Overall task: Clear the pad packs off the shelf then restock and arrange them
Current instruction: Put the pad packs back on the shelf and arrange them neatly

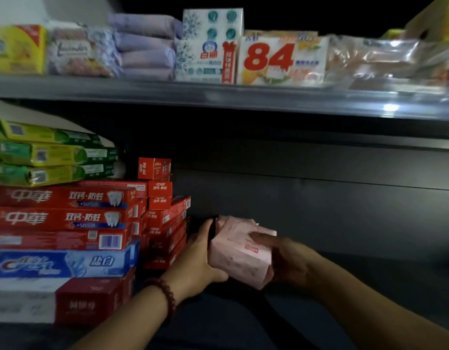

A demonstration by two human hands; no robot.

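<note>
Head view: a pink pad pack (pixel 240 251) sits between both hands, low in the lower shelf bay (pixel 357 281). The left hand (pixel 195 258) wraps the pack's left side, fingers curled round its far edge. The right hand (pixel 286 258) clamps the right side, with the thumb laid across the top face and the other fingers underneath. So both hands are closed on the pack. It looks tilted, with its near end lower, and its long axis seems to run away from the person toward the back of the bay. I cannot tell whether its underside touches the shelf floor.

Both hands are equally near, since the pack is already in the grip. Just left of the left hand, a stack of red toothpaste boxes (pixel 165 223) stands close, nearly touching its knuckles. Right of the right hand the bay shows only dark shelf surface, so that side probably gives the pack the freest way in or out.

Well above the grip, the upper shelf (pixel 218 97) holds stacked purple packs (pixel 145 46), a white tissue pack (pixel 210 46) and a pack marked "84" (pixel 281 59).
</note>
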